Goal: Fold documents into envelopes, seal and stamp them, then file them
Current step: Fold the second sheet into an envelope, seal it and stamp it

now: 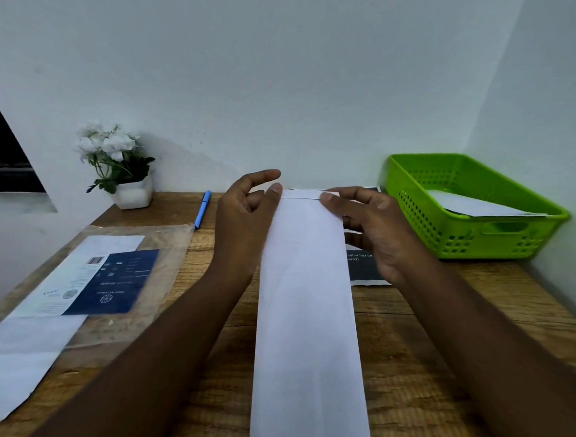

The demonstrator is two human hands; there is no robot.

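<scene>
A long white envelope [305,316] lies lengthwise down the middle of the wooden desk [417,344], its far end at the back. A narrow white strip, the flap or the paper inside, shows just beyond that end. My left hand [247,216] rests at the envelope's far left corner, thumb tip on the edge, fingers curled above. My right hand [376,227] is at the far right corner, thumb and fingers pressing on the edge. A green plastic basket [479,239] at the right holds a white envelope [477,206].
A clear plastic sleeve with white envelopes and a dark blue printed card [114,282] lies at the left. A blue pen [202,209] lies behind it. A white pot of white flowers [132,195] stands at the back left. A dark printed sheet [364,264] lies under my right hand.
</scene>
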